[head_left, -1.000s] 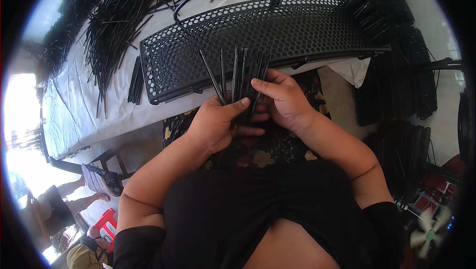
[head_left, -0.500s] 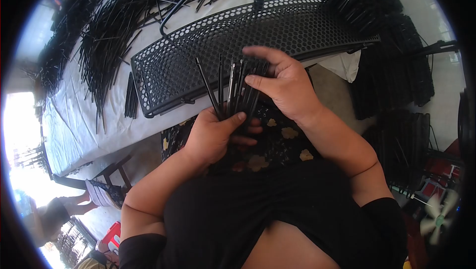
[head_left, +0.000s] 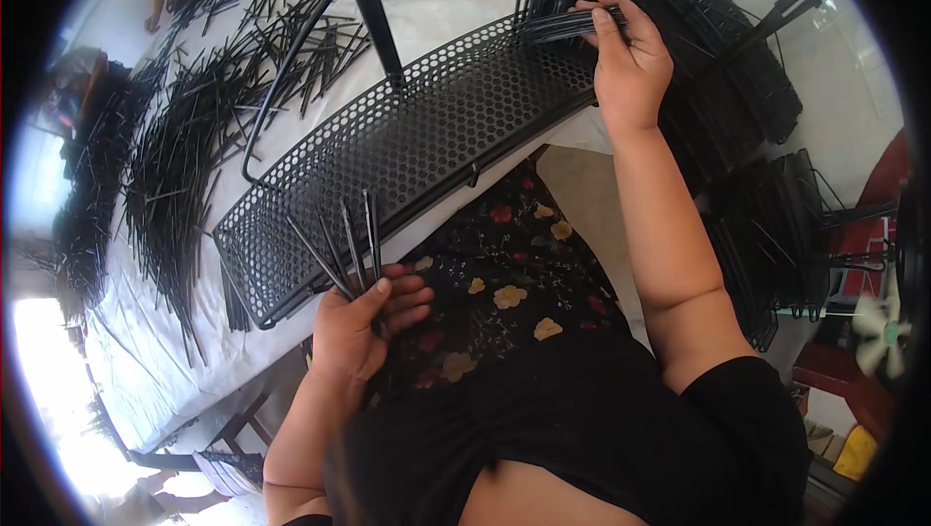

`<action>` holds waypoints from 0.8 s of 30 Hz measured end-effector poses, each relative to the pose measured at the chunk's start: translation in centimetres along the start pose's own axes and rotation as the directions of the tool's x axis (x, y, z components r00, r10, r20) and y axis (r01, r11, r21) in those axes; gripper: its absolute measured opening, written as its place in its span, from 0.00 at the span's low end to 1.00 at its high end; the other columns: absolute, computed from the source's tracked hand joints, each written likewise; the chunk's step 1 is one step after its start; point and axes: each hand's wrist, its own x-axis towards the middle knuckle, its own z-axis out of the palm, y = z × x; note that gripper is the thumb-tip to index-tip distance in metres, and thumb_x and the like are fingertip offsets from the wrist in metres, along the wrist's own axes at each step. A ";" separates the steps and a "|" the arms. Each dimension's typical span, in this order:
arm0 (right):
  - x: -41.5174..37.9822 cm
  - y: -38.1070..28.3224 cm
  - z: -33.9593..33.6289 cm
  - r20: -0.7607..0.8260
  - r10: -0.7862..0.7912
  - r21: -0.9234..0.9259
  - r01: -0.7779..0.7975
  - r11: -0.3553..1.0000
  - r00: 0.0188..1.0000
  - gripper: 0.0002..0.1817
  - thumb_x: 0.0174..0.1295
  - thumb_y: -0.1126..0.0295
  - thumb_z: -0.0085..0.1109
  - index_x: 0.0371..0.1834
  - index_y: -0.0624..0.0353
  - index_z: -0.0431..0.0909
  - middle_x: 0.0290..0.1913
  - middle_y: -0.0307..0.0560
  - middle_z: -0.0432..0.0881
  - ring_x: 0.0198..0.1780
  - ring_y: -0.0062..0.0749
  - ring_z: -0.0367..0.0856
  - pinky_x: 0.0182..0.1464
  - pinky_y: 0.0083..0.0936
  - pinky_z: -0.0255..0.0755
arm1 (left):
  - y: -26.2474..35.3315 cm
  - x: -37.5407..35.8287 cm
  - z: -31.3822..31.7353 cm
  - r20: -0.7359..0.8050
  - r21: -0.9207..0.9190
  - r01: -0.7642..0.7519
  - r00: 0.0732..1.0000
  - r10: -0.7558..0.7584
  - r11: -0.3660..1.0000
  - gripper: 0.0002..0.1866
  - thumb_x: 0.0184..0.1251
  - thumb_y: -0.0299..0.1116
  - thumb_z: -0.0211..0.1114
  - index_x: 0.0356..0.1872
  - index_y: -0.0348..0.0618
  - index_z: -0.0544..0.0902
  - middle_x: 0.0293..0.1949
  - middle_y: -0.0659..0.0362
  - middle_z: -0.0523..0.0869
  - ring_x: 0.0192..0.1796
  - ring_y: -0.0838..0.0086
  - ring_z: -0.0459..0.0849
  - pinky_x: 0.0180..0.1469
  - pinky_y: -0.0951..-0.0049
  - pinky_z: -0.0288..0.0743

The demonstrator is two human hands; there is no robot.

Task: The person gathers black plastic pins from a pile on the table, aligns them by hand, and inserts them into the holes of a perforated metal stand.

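My left hand [head_left: 351,332] is closed around a few thin black rods [head_left: 356,247], pinned under the thumb, their upper ends fanned apart. It is just in front of the near left part of a black perforated metal tray [head_left: 378,162]. Stretched out to the far right, my right hand [head_left: 635,70] grips a bundle of similar black rods [head_left: 564,26] between thumb and fingers. That bundle lies level above the tray's right end, pointing left, beside more dark rods stacked there.
Loose black rods [head_left: 175,196] are heaped on the white-covered table [head_left: 126,361] to the left. A black frame bar [head_left: 373,17] rises behind the tray. Dark stacked racks [head_left: 718,90] stand to the right, with a small fan [head_left: 882,332] lower down.
My right hand has moved away from my left, up and right to the tray's end, taking most of the rods along. Fewer rods stay in my left hand. The view has turned.
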 end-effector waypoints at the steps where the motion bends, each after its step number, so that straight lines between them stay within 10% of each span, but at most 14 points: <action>1: 0.6 0.6 -0.9 -0.002 -0.134 -0.240 0.129 0.962 0.991 0.09 0.70 0.75 0.57 0.50 0.64 0.80 0.43 0.47 0.87 0.44 0.23 0.85 0.48 0.20 0.80 | 0.0 0.0 0.0 0.001 -0.014 -0.006 1.000 0.006 1.000 0.14 0.75 0.27 0.55 0.54 0.27 0.74 0.45 0.41 0.85 0.47 0.51 0.88 0.48 0.58 0.87; 2: 0.9 1.2 -1.5 0.028 -0.258 -0.465 0.241 0.852 0.966 0.10 0.71 0.76 0.55 0.53 0.65 0.79 0.45 0.47 0.87 0.45 0.23 0.84 0.50 0.20 0.79 | 0.0 0.1 0.0 -0.001 -0.029 -0.011 1.000 0.011 1.000 0.14 0.75 0.27 0.55 0.54 0.28 0.74 0.44 0.41 0.85 0.47 0.51 0.88 0.48 0.57 0.87; 16: 1.3 1.8 -1.1 0.020 -0.273 -0.497 0.246 0.832 0.962 0.08 0.64 0.77 0.63 0.46 0.60 0.84 0.39 0.45 0.89 0.40 0.21 0.87 0.44 0.17 0.78 | 0.2 0.3 -0.2 -0.028 -0.010 -0.002 1.000 0.001 1.000 0.12 0.75 0.25 0.54 0.51 0.28 0.77 0.43 0.42 0.85 0.45 0.52 0.88 0.46 0.56 0.87; 24: 3.9 1.0 -0.2 0.411 -0.296 -0.616 0.503 0.607 0.862 0.09 0.66 0.68 0.61 0.44 0.61 0.84 0.37 0.46 0.88 0.36 0.33 0.88 0.39 0.26 0.79 | 0.1 0.3 -0.2 -0.058 0.032 -0.020 0.998 0.021 0.999 0.13 0.75 0.30 0.56 0.54 0.32 0.76 0.42 0.47 0.86 0.40 0.60 0.88 0.39 0.65 0.86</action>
